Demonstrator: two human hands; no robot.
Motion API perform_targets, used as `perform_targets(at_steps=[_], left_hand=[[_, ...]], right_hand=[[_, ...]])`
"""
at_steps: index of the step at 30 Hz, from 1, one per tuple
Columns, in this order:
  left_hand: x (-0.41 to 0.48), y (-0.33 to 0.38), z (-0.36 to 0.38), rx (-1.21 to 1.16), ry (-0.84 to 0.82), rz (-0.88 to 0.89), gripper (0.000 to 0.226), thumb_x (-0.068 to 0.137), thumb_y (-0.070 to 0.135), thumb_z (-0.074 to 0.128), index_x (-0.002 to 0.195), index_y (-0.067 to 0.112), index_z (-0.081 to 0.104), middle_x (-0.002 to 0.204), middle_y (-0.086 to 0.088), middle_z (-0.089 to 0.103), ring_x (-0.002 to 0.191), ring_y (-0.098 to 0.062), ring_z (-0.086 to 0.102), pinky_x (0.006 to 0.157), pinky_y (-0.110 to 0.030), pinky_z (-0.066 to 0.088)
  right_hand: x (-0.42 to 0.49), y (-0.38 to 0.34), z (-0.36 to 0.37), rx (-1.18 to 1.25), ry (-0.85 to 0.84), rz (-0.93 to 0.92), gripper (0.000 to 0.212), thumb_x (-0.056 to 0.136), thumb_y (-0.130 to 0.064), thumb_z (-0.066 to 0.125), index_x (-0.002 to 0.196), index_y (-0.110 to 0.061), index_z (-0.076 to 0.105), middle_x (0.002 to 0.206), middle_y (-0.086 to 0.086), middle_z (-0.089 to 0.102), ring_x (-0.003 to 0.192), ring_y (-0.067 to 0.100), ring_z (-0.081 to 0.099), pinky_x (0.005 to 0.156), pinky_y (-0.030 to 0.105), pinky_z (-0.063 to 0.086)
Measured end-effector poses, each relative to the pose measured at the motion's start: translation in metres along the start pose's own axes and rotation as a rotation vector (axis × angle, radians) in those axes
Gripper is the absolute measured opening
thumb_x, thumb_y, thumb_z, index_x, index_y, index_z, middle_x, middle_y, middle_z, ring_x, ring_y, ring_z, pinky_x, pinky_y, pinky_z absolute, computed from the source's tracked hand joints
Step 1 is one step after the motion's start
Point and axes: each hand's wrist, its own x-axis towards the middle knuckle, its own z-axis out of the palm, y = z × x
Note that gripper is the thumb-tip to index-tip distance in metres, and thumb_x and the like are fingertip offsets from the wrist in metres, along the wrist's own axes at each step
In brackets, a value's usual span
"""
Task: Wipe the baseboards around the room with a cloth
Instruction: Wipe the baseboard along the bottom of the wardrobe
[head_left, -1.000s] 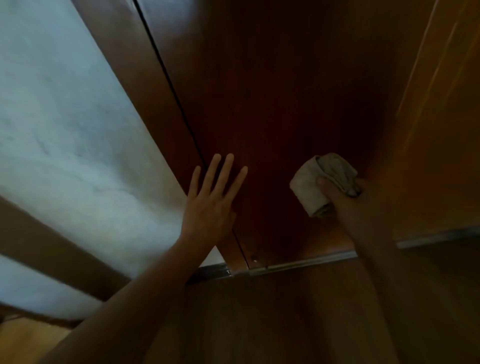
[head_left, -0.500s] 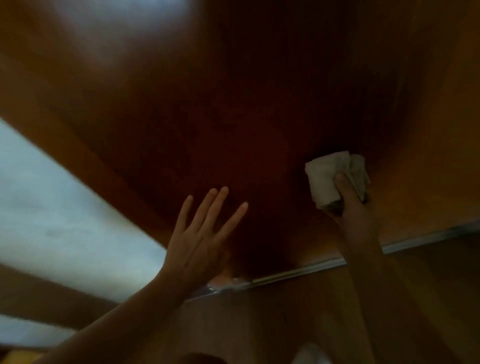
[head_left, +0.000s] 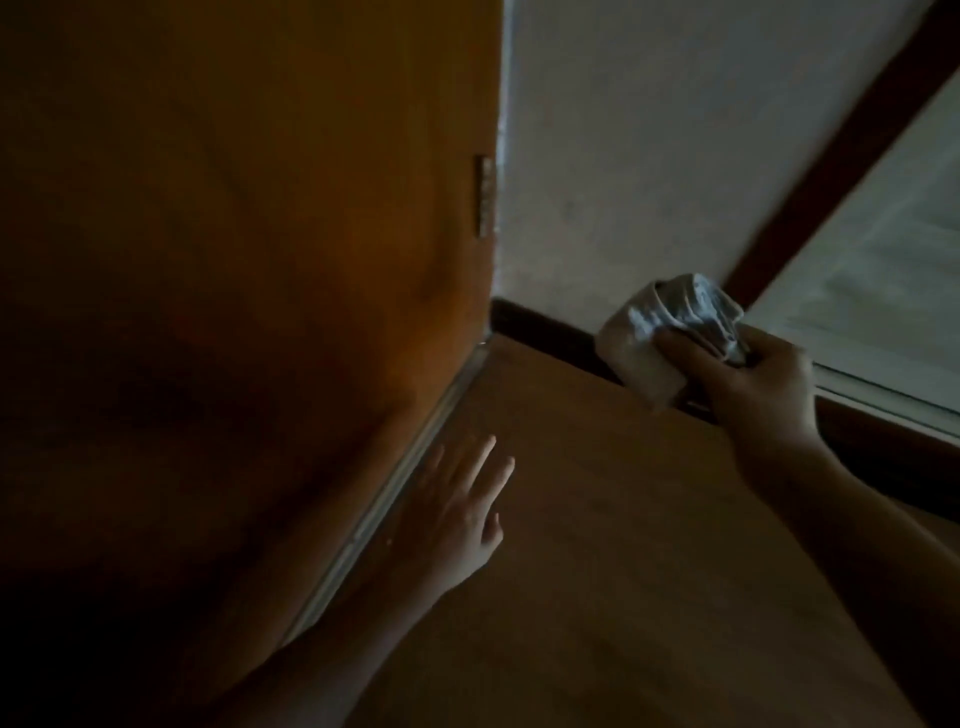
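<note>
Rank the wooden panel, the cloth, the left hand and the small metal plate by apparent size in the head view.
1. wooden panel.
2. cloth and left hand, about alike; their depth differs, so unranked.
3. small metal plate.

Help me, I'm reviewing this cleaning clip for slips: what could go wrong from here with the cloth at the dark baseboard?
1. The right hand grips the cloth as a tight wad, so only a small face may meet the baseboard and leave strips unwiped.
2. The cloth sits away from the corner by the wooden panel; that stretch could get skipped.
3. The left hand, fingers spread, lies beside the metal rail and might scrape it.
</note>
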Motion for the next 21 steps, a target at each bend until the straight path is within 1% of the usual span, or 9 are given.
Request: perform_targets(at_steps=[2,3,5,7,9,11,15,18,21], left_hand=[[0.032,-0.002,0.032,-0.036,-0.084,0.035,0.067,0.093,0.044,0.058,0.154,0.034,0.033,0.166,0.001,0.02,0.151,-0.019,0.023,0.124,-0.045,0.02],[0.046,-0.005,0.046,-0.046,-0.116,0.05,0.066,0.094,0.045,0.056,0.155,0.035,0.031,0.167,0.001,0.018,0.151,-0.019,0.023,0.125,-0.044,0.017],[0.069,-0.012,0.069,-0.06,-0.164,0.073,0.066,0.096,0.047,0.052,0.157,0.038,0.026,0.168,0.003,0.013,0.153,-0.018,0.019,0.126,-0.042,0.011],[0.083,-0.017,0.088,-0.072,-0.173,0.078,0.064,0.097,0.049,0.046,0.157,0.041,0.024,0.168,0.004,0.014,0.153,-0.017,0.017,0.126,-0.04,0.007],[0.09,-0.02,0.103,-0.129,-0.144,0.078,0.06,0.096,0.048,0.044,0.155,0.039,0.033,0.166,0.004,0.022,0.151,-0.019,0.023,0.126,-0.04,0.01],[0.091,-0.023,0.113,-0.201,-0.082,0.072,0.058,0.094,0.048,0.047,0.151,0.035,0.042,0.163,0.002,0.031,0.148,-0.019,0.03,0.125,-0.042,0.018],[0.094,-0.025,0.127,-0.206,-0.018,0.042,0.059,0.094,0.048,0.046,0.151,0.032,0.043,0.163,0.0,0.031,0.148,-0.019,0.031,0.121,-0.045,0.027],[0.096,-0.023,0.128,-0.178,-0.014,-0.016,0.061,0.094,0.05,0.045,0.152,0.033,0.041,0.164,0.001,0.027,0.149,-0.019,0.028,0.121,-0.046,0.025],[0.1,-0.023,0.132,-0.147,-0.023,-0.041,0.062,0.094,0.051,0.044,0.154,0.035,0.037,0.166,0.003,0.023,0.151,-0.016,0.023,0.123,-0.045,0.019]], right_hand=[[0.007,0.016,-0.027,-0.091,0.072,0.025,0.042,0.06,-0.063,0.082,0.086,-0.031,0.075,0.081,-0.001,0.075,0.074,0.019,0.074,0.066,0.048,0.062],[0.01,0.024,-0.034,-0.123,0.116,0.042,0.04,0.061,-0.063,0.082,0.084,-0.031,0.074,0.077,-0.003,0.074,0.07,0.017,0.073,0.061,0.041,0.062],[0.013,0.04,-0.036,-0.146,0.191,0.09,0.03,0.064,-0.058,0.081,0.077,-0.033,0.073,0.07,-0.008,0.072,0.061,0.008,0.069,0.046,0.022,0.052],[0.016,0.056,-0.031,-0.151,0.218,0.137,0.02,0.069,-0.051,0.082,0.074,-0.034,0.073,0.066,-0.011,0.071,0.055,0.002,0.066,0.042,0.012,0.043],[0.017,0.073,-0.025,-0.164,0.216,0.176,0.016,0.072,-0.048,0.082,0.075,-0.035,0.072,0.065,-0.01,0.07,0.053,0.002,0.065,0.043,0.012,0.043],[0.019,0.092,-0.02,-0.158,0.211,0.227,0.019,0.072,-0.047,0.082,0.075,-0.031,0.073,0.067,-0.007,0.072,0.056,0.005,0.068,0.045,0.014,0.047],[0.024,0.13,-0.006,-0.156,0.211,0.331,0.015,0.069,-0.041,0.085,0.074,-0.03,0.074,0.068,-0.006,0.073,0.061,0.009,0.071,0.047,0.016,0.05],[0.031,0.156,0.009,-0.118,0.212,0.382,0.022,0.069,-0.044,0.084,0.076,-0.026,0.075,0.072,-0.006,0.074,0.065,0.011,0.073,0.051,0.021,0.055],[0.038,0.182,0.028,-0.146,0.144,0.401,0.024,0.071,-0.051,0.082,0.081,-0.03,0.075,0.074,-0.008,0.075,0.067,0.01,0.073,0.059,0.034,0.061]])
